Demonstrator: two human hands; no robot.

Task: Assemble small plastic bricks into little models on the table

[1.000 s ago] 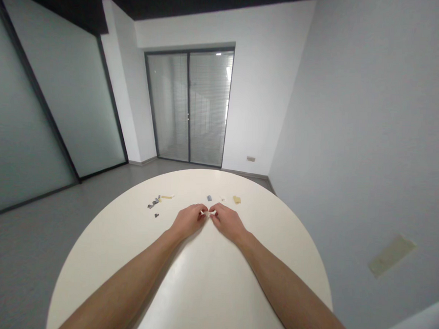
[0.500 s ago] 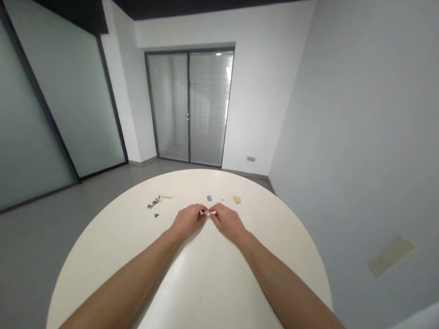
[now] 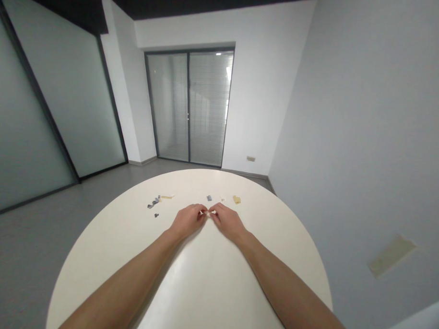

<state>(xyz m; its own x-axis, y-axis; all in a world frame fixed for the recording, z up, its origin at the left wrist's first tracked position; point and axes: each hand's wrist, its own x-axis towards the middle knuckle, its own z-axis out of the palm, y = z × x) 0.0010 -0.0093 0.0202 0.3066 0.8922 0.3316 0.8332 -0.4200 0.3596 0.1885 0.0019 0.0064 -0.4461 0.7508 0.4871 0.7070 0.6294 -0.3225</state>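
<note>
White table (image 3: pixel 208 279), hands (image 3: pixel 189 219) (image 3: pixel 226 221) unmoved, pinching small piece (image 3: pixel 208 214)

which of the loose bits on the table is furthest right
The yellow bit beyond the right hand; every other bit lies left of it, the whitish bit being its closest neighbour.

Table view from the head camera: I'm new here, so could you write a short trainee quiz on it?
1. True or false: the left hand and right hand are wide apart.
2. Which loose piece lies farthest right on the table? A: broad yellow piece; B: bluish piece; C: dark piece.
3. On which side of the left hand is the narrow yellow strip?

Key: 1. False; they nearly meet at a small pale piece. 2. A. 3. Left.
</note>
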